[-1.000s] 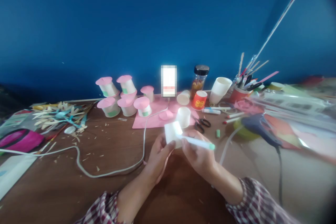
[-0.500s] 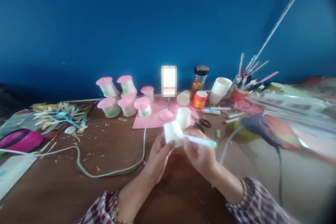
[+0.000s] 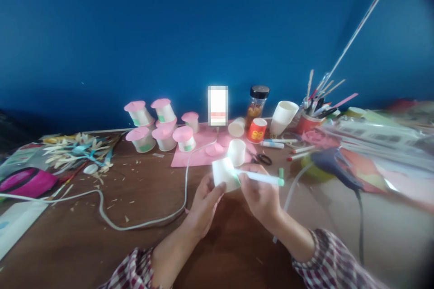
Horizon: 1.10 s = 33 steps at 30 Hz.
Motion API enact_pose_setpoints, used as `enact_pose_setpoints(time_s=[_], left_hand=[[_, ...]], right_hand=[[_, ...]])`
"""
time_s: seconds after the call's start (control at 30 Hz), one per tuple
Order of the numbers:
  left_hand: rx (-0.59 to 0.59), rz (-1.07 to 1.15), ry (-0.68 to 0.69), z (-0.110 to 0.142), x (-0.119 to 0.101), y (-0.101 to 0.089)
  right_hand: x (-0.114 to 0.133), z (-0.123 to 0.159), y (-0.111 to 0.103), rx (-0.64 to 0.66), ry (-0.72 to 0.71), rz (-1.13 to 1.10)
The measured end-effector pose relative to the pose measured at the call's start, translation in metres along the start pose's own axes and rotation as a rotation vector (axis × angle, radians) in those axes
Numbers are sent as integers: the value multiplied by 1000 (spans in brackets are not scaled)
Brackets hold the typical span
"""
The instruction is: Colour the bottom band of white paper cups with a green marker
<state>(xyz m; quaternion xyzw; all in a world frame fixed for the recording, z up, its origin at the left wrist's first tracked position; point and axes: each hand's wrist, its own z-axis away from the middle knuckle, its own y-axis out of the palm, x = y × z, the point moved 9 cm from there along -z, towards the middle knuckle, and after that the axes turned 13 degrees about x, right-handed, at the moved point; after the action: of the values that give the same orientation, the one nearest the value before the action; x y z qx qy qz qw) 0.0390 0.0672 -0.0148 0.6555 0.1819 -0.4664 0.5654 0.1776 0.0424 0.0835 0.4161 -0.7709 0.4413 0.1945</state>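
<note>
A white paper cup [image 3: 222,172], tilted on its side, sits in my left hand [image 3: 205,203], whose fingers close round its lower left. My right hand [image 3: 261,201] is closed on a white marker [image 3: 259,176] with a green end. The marker's tip meets the cup's right side, where a patch of green shows. Just behind the held cup stands another white cup [image 3: 236,151]. Beyond my right fingers lies a small green marker cap [image 3: 281,172]. Black-handled scissors [image 3: 263,159] rest partly on a pink sheet [image 3: 179,158].
Several white cups with pink paper tops [image 3: 140,137] stand at the back left. Behind are a red cup [image 3: 257,130], a jar with a black lid [image 3: 259,92], a tall white cup [image 3: 284,117] and a red pen holder [image 3: 308,123]. A white cable [image 3: 142,225] crosses the table.
The marker has shifted slightly right in my right hand. More green shows on the held cup's right side. My left hand holds the cup in nearly the same place.
</note>
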Motion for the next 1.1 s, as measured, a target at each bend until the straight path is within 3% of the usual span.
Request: enact_pose_setpoints(time_s=[1.1], left_hand=[[20,-56,9,1,-1,1]], right_hand=[[5,-2,3,38,-28,24]])
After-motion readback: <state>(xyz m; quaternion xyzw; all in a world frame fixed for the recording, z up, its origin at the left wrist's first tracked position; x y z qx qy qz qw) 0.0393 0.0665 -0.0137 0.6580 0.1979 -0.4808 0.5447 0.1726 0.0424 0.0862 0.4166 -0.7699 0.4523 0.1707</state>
